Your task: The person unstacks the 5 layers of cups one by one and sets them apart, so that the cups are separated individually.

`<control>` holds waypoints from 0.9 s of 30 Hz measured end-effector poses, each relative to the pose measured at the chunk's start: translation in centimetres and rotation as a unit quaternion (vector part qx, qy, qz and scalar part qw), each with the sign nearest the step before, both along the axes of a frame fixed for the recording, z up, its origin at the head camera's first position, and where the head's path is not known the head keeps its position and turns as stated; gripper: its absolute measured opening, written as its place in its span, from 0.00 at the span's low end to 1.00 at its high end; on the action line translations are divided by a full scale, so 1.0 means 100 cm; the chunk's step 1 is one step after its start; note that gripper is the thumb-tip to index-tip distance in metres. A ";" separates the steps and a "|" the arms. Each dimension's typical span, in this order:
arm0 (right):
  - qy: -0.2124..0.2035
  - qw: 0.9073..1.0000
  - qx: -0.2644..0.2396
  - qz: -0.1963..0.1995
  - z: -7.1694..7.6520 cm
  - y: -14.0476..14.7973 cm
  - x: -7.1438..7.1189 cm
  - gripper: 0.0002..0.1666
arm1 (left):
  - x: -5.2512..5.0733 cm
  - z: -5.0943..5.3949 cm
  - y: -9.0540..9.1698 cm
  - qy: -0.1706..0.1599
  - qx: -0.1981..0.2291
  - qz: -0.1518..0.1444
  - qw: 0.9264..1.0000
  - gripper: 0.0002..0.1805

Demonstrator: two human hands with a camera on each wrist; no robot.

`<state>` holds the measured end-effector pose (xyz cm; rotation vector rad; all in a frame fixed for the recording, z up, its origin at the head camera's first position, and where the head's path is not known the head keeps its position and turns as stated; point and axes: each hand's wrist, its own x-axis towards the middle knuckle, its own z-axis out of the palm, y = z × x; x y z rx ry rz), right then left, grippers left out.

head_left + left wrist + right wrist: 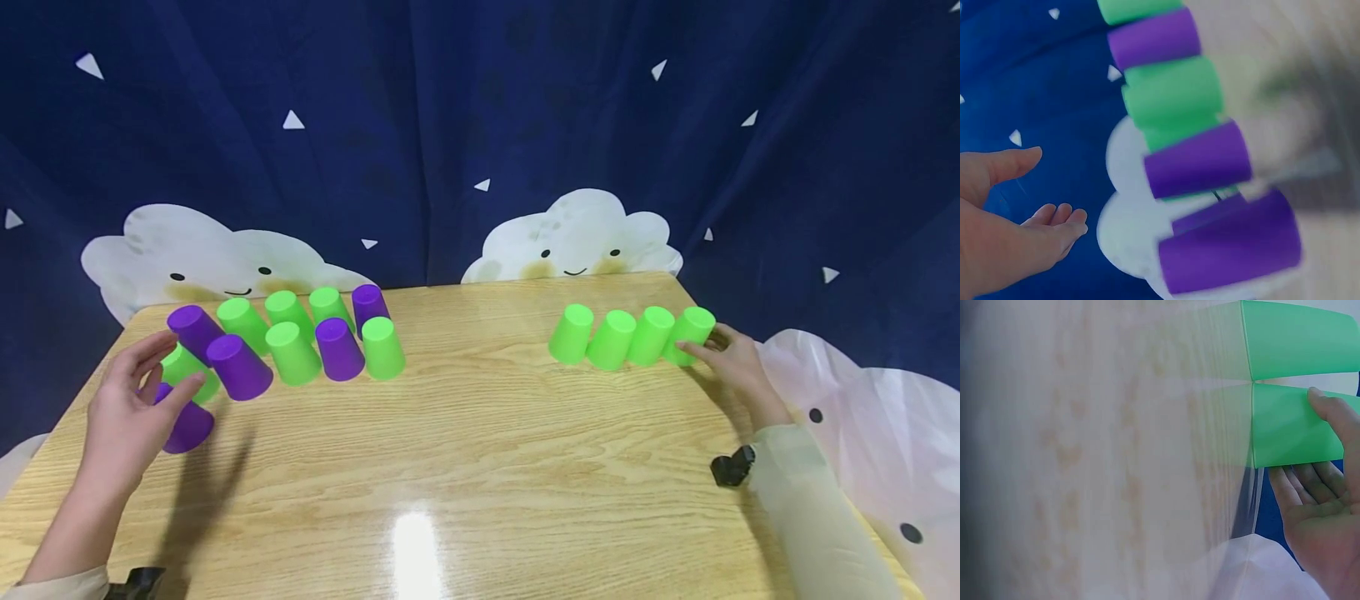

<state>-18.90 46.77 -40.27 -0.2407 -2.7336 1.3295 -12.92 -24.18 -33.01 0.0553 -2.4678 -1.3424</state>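
On the right, four-fingers-and-thumb contact shows on the end green cup: my right hand grips it, thumb on its near side and fingers behind. The right wrist view has the thumb lying across this green cup, fingers along its edge. At the left, my left hand hovers beside a purple cup, thumb and fingers spread apart. The left wrist view shows this hand with nothing between thumb and fingers, apart from the nearest purple cup. All cups stand upside down.
Several purple and green cups stand in two uneven rows at the left; a green cup ends the front row. Three more green cups, one of them here, stand left of the gripped one. A dark blue curtain hangs behind the wooden table.
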 end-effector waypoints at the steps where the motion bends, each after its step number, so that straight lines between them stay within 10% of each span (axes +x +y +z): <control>1: 0.000 1.000 -0.001 0.000 0.000 0.000 0.000 0.52 | -0.001 0.003 0.006 0.006 0.003 -0.009 1.000 0.34; 14: 0.005 1.000 0.001 0.003 -0.002 0.001 0.000 0.51 | -0.025 0.017 0.101 0.068 0.055 -0.172 0.981 0.31; 27: -0.004 1.000 -0.001 0.001 0.000 0.002 -0.002 0.52 | -0.060 0.001 0.224 0.056 0.083 -0.308 0.946 0.28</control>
